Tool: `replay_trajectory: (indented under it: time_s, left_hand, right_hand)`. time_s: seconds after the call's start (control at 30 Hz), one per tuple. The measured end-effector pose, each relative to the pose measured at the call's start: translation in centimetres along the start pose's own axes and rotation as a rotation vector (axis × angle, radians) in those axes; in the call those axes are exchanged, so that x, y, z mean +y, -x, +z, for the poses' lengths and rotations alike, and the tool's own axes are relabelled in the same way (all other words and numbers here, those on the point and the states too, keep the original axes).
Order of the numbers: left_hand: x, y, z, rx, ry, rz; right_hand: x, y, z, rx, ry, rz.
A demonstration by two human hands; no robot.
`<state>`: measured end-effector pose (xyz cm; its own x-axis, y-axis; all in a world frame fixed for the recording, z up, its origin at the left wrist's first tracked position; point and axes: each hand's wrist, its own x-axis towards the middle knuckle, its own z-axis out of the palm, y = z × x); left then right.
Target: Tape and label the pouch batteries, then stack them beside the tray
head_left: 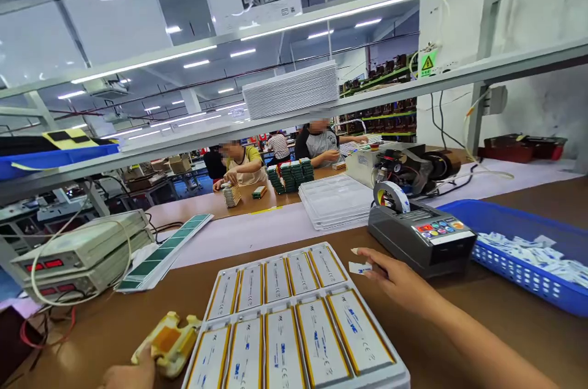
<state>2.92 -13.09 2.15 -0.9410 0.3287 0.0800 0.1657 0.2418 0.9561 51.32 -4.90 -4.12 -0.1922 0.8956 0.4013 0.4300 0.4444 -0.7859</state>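
My right hand [392,279] pinches a small white piece of tape [359,268] with blue print, just past the right edge of a white tray [400,373]. The tray holds two rows of flat white battery packs [275,280] with yellow edges. Blue 3M print shows on packs in the near row, such as the near-right pack [356,328]. At the lower left, my left hand [131,373] is closed on the near edge of a yellowish fixture [172,343] with an orange patch; part of this hand is cut off by the frame.
Behind my right hand stands a tape dispenser [422,239] with a tape roll [391,197]. A blue basket [528,269] of white pieces is at right. Stacked trays [337,199] lie beyond; power supplies [87,248] stand left. Two people work across the bench under a shelf [275,122].
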Motion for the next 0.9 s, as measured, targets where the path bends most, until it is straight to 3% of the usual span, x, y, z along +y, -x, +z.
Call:
replay_trajectory:
  time_s: [0.03, 0.07, 0.13, 0.27, 0.3, 0.4, 0.57, 0.7, 0.9]
  left_hand:
    - [1.1, 2.1, 0.2, 0.026, -0.119, 0.088]
    - [2.0, 4.8, 0.8, -0.06, -0.155, 0.215]
    - [2.2, 11.5, 3.1, -0.35, -0.05, 0.473]
    - [-2.6, 24.7, 8.9, -1.113, 0.069, 0.71]
    - [-4.0, 26.9, 10.0, -1.165, 0.078, 0.731]
    - [-6.0, 30.6, 11.2, -1.172, -0.155, 0.869]
    - [-2.6, 30.9, 9.2, -1.047, -0.756, 1.384]
    - [-0.6, 30.4, 8.3, -0.964, -0.816, 1.604]
    - [-2.6, 30.4, 8.3, -0.752, -0.807, 1.908]
  right_hand:
    - [-0.3, 0.1, 0.0, -0.001, -0.011, -0.008]
    - [-0.6, 0.1, -0.1, -0.002, -0.017, -0.013]
    - [-1.0, 0.2, 0.0, -0.003, -0.02, -0.029]
    - [-1.1, 0.3, 0.1, 0.005, -0.001, -0.043]
    - [-1.0, 0.3, 0.1, 0.007, 0.011, -0.043]
    - [-0.7, 0.3, 0.1, 0.014, 0.059, -0.044]
    - [-0.8, 0.4, -0.3, 0.018, 0.116, -0.048]
    - [-1.1, 0.5, -0.8, 0.021, 0.144, -0.053]
    - [-0.8, 0.4, -1.4, 0.021, 0.176, -0.028]
